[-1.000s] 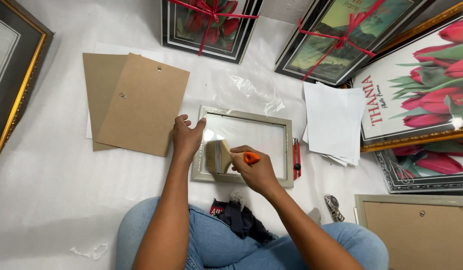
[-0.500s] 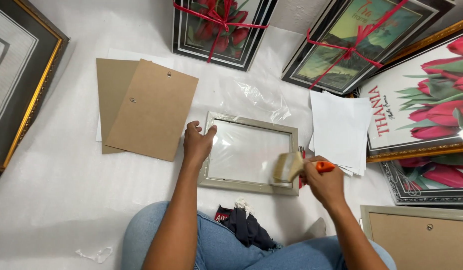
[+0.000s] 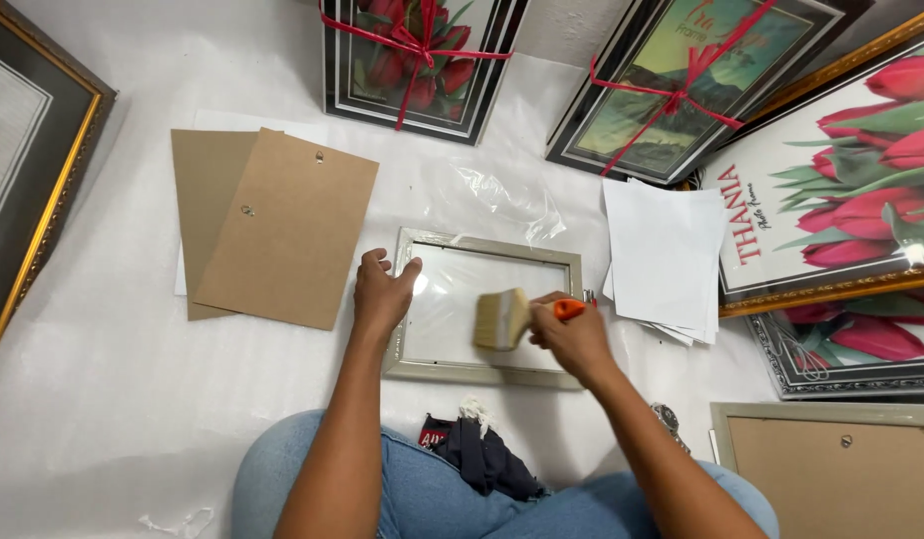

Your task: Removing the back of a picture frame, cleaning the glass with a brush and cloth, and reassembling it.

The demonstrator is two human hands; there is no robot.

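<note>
On the white padded sheet (image 3: pixel 93 399) that covers the floor, the widest bare stretch lies at the left, between a gold-edged frame (image 3: pixel 28 190) at the far left border and the person's knees. Next come two brown backing boards (image 3: pixel 272 235), overlapped and tilted, well apart from the left hand (image 3: pixel 382 294). That hand lies flat with fingers spread, fingertips on the top-left corner of a small grey picture frame (image 3: pixel 487 304), pinning it down. This frame lies flat, its long axis running left to right, with a strip of clear room around it except above, where crumpled clear film (image 3: pixel 507 195) touches its top edge. Over the glass, a flat paintbrush (image 3: pixel 507 317) points its pale bristles leftward, its orange handle to the right, its long axis roughly parallel to the frame's. The right hand (image 3: pixel 577 339) is closed around that handle, so the bristles stick out left of the fingers. Just right of the frame sits a stack of white sheets (image 3: pixel 667 255), then tulip pictures (image 3: pixel 851 200) crowd the right edge.
</note>
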